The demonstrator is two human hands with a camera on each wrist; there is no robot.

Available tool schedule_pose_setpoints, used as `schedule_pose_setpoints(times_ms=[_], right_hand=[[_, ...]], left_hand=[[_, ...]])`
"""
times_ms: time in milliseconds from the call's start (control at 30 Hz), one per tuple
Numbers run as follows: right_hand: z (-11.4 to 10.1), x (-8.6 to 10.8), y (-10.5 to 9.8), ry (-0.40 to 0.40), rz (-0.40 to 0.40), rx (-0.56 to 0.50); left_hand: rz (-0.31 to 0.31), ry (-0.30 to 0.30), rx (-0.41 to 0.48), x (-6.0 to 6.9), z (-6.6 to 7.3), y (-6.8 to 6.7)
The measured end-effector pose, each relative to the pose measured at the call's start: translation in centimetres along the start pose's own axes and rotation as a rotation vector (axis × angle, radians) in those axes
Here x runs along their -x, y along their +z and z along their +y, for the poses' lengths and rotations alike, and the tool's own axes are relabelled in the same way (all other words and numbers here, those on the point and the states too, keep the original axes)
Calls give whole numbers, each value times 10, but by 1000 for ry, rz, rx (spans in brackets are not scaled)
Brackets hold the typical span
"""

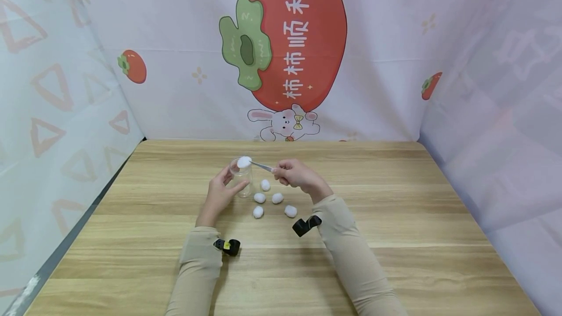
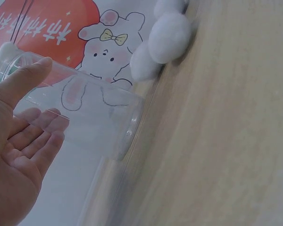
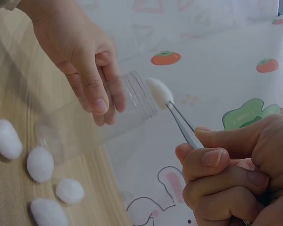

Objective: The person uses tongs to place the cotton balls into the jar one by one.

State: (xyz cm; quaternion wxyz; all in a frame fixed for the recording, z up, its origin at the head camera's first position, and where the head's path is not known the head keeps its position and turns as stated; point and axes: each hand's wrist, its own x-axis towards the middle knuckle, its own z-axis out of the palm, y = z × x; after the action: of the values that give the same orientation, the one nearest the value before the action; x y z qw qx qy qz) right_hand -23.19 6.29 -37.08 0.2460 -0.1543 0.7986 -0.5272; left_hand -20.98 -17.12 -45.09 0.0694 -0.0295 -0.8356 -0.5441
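Note:
A clear, empty jar [image 1: 244, 185] stands upright on the wooden table, and my left hand [image 1: 219, 193] holds it with the thumb on one side and the fingers on the other. My right hand [image 1: 299, 175] pinches metal tweezers [image 1: 262, 166]. Between the tweezer tips is a white cotton ball [image 3: 159, 92], right at the jar's open mouth. Whether this ball touches the rim, I cannot tell. Several loose cotton balls [image 1: 277, 198] lie on the table to the right of the jar and in front of it.
The wooden table [image 1: 377, 257] reaches back to a printed cloth [image 1: 373, 101] hanging behind it. More cloth [image 1: 57, 111] hangs along the left side and the right. A small black wrist camera [image 1: 307, 226] sits at each sleeve.

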Motion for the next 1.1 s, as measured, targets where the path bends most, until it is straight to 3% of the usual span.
schedule_pose_setpoints(times_ms=[667, 1100], right_hand=[[1, -4, 6, 43, 10, 4], [1, -4, 8, 50, 14, 28]], left_hand=[[0, -8, 11, 1, 2, 0], [6, 23, 20, 0, -1, 1]])
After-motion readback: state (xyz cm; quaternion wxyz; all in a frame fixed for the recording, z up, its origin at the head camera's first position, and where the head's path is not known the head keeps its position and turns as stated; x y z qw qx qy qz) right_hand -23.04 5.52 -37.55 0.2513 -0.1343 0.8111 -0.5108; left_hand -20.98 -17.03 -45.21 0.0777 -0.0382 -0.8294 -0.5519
